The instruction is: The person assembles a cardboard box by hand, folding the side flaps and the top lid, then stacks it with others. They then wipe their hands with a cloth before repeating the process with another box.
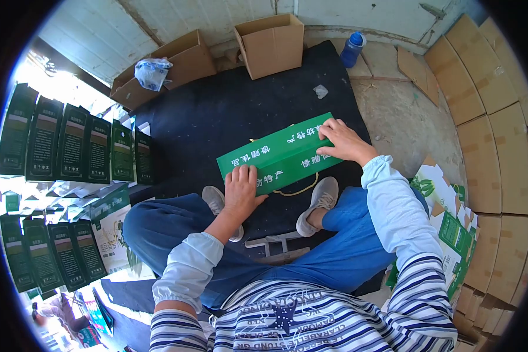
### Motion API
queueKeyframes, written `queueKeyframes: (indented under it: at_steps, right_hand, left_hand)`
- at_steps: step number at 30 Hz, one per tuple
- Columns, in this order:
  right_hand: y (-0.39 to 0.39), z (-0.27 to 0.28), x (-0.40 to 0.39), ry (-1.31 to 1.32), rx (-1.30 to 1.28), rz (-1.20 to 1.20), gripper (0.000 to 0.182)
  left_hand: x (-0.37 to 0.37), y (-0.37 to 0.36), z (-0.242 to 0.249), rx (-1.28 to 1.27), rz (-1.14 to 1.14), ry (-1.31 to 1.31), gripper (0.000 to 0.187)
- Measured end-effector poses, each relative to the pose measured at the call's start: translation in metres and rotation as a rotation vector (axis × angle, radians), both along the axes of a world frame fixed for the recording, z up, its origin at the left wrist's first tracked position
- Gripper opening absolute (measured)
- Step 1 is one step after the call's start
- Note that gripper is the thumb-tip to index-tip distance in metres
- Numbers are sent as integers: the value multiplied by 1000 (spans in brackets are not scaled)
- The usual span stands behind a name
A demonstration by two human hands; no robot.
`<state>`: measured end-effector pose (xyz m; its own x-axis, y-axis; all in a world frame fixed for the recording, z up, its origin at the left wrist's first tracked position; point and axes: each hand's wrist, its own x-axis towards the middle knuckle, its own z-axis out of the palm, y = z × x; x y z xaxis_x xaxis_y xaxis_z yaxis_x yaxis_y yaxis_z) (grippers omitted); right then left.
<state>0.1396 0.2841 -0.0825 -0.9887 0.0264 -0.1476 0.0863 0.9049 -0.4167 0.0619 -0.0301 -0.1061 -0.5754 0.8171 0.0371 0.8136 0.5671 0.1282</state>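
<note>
A long green gift box (284, 154) with white characters lies between my feet on a black mat, with cord handles along its long sides. My left hand (240, 189) grips its left end, fingers bent over the top panel and thumb along the near edge. At the other end my right hand (345, 139) is closed over the top, fingers near the far edge. Both palms partly cover the printing. Whatever is inside the box is hidden.
Rows of dark green boxes (73, 144) stand at left. Open cartons (270, 47) sit by the wall, with a blue bottle (352, 50) to their right. Stacked brown cartons (481, 141) line the right side. Flat printed green-and-white cardboard (452, 234) lies beside my right leg.
</note>
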Motion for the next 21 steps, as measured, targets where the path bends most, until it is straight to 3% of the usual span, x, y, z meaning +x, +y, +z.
queueKeyframes:
  at_steps: [8,21]
  right_hand:
    - [9,-8,-5,-17,-40,26,21]
    - [4,0,-16,-131,28,-17,17]
  left_hand:
    - [-9,5,1,-25,-63,57,72]
    - [-26,8,4,-86,-161,-26,66]
